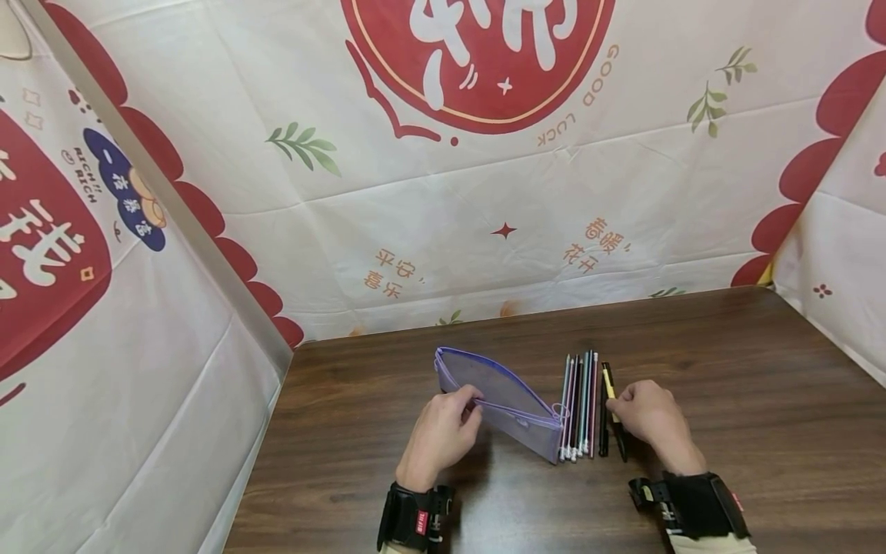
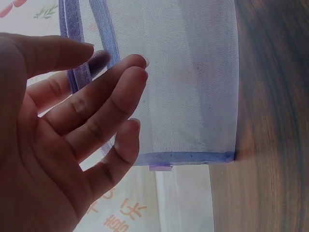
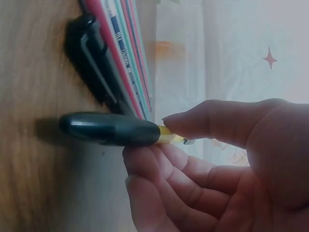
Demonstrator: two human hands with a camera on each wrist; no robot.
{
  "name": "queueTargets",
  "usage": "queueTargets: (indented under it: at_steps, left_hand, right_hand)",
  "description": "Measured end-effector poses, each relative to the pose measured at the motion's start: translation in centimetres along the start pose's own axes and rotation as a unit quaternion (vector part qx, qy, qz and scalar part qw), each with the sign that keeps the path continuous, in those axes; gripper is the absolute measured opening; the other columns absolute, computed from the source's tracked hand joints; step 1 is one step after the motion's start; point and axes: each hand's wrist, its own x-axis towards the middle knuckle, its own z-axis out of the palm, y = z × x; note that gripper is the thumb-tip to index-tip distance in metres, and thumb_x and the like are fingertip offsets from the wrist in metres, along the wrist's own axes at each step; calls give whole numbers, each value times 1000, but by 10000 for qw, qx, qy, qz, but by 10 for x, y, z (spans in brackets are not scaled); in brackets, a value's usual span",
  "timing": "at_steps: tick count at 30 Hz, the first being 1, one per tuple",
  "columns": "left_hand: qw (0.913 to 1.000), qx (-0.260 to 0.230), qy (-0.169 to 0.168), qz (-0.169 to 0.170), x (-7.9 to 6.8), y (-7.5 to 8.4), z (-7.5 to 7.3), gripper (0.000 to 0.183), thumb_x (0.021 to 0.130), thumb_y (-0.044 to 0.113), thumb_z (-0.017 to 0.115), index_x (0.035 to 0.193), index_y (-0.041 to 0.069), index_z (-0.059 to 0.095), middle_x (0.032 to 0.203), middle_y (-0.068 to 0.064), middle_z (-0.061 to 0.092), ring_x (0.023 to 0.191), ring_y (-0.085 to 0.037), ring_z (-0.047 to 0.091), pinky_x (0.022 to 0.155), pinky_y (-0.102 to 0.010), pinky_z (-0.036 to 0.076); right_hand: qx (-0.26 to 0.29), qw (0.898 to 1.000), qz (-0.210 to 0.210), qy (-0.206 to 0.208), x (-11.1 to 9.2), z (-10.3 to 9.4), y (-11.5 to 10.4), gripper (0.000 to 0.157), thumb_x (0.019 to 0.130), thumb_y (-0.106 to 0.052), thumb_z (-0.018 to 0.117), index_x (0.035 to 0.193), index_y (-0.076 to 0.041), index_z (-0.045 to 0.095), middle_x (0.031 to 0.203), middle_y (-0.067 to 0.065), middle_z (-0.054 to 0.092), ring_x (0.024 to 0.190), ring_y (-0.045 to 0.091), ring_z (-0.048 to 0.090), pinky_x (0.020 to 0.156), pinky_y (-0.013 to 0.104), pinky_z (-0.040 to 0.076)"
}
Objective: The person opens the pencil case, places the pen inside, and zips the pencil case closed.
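Pinching the rim of the purple mesh pouch point(image 1: 529, 437) between thumb and index finger, your left hand point(image 1: 443, 431) sits at about eight o'clock from it in the head view. The left wrist view shows your other three fingers loosely bent against the backdrop of the mesh. The pouch's mouth is parted, its far edge bowing away from you, and its length slants from ten o'clock down to four.

Your right hand point(image 1: 654, 419) grips a yellow-and-black pen point(image 3: 116, 129) between thumb and fingers. From that hand the pen lies at nine o'clock, running nearly from twelve to six, a black end nearer you. In the right wrist view your thumb tip is at its yellow part. Whether the pen touches the table point(image 1: 526, 515), you cannot tell from these views.

At three o'clock from the pouch you have a row of pencils point(image 1: 581, 408), side by side, pale ends toward six o'clock. The pouch's near corner is just beside them; contact is unclear. A black pen point(image 3: 89, 60) with a clip lies between that row and the pen you hold.

At twelve o'clock, beyond the wood-grain surface, you face a white printed cloth point(image 1: 429, 200) bearing a red round emblem point(image 1: 484, 108). Each of your wrists wears a black strap point(image 1: 702, 504).
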Motion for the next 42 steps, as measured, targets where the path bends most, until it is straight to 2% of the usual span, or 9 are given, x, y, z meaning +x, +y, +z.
queueTargets:
  at_steps: [12, 19, 23, 32, 42]
  left_hand:
    - [10000, -9, -67, 42, 0, 1, -2, 15, 89, 15, 57, 99, 10, 67, 61, 6, 54, 47, 0, 41, 43, -15, 32]
    - [9999, 8, -48, 122, 0, 1, -2, 16, 89, 13, 57, 100, 10, 67, 60, 7, 54, 46, 0, 40, 42, -15, 31]
    - [9999, 40, -33, 111, 0, 1, -2, 15, 88, 14, 57, 99, 11, 67, 60, 7, 52, 46, 0, 39, 43, -15, 30]
    - [10000, 42, -19, 80, 0, 0, -4, 15, 88, 14, 57, 99, 11, 67, 59, 8, 51, 46, 0, 39, 42, -15, 30]
    - [9999, 92, -1, 103, 0, -1, -3, 15, 88, 14, 57, 98, 11, 68, 61, 8, 52, 47, 0, 40, 43, -15, 31]
  right_hand:
    - [172, 9996, -203, 126, -3, -4, -3, 33, 91, -28, 54, 66, -6, 57, 50, -1, 46, 48, 17, 44, 48, 31, 34]
    - [158, 9993, -327, 67, -2, -8, -6, 30, 90, -28, 55, 83, 0, 65, 66, 5, 61, 57, 18, 54, 52, 33, 41]
    - [200, 9987, -451, 120, -3, -11, -12, 29, 90, -26, 56, 88, 2, 64, 73, 8, 61, 60, 19, 53, 53, 33, 41]
    - [212, 9935, -955, 588, -13, -18, -31, 30, 88, -22, 57, 98, 6, 61, 86, 17, 64, 65, 20, 53, 54, 33, 42]
    - [243, 9882, -1276, 813, -20, -21, -51, 27, 87, -20, 59, 97, 5, 63, 87, 18, 65, 70, 22, 56, 57, 35, 45]
